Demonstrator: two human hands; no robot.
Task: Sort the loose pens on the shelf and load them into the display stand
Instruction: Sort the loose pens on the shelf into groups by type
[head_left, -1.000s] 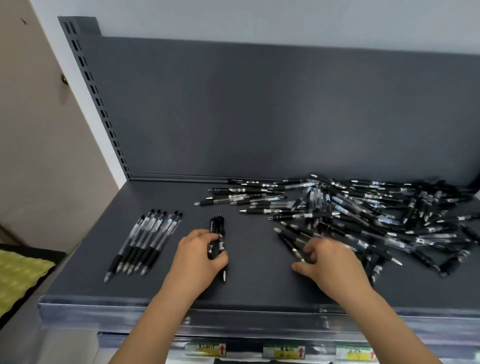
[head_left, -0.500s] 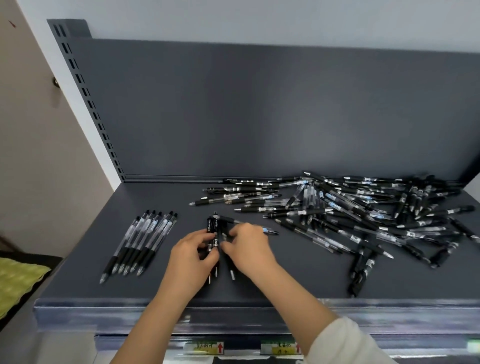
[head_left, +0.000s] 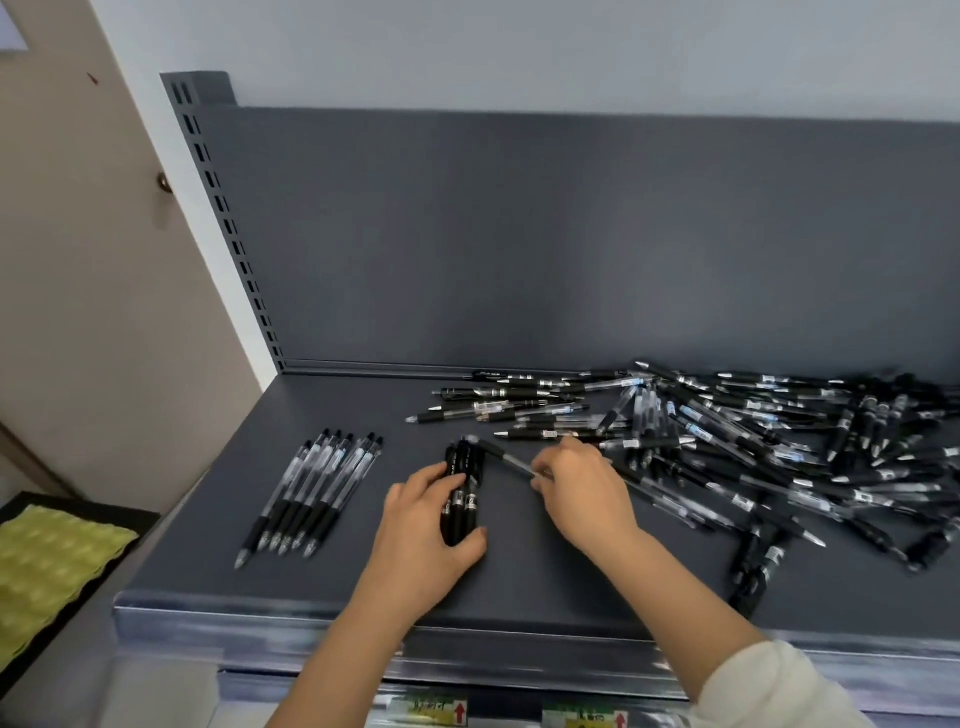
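The dark grey shelf (head_left: 519, 587) carries a loose pile of pens (head_left: 753, 441) across its right half and a neat row of clear pens (head_left: 317, 488) at left. The left hand (head_left: 421, 535) still curls round a small bundle of black pens (head_left: 464, 499) mid-shelf. The right hand (head_left: 582, 488), touching that bundle half a second ago, has shifted right, pinching the end of a single pen (head_left: 498, 454).

At six o'clock, two shelf-edge labels (head_left: 441, 713) each show a red upward arrow. Their print, and the white markings on the pens (head_left: 727, 441), cannot be read.
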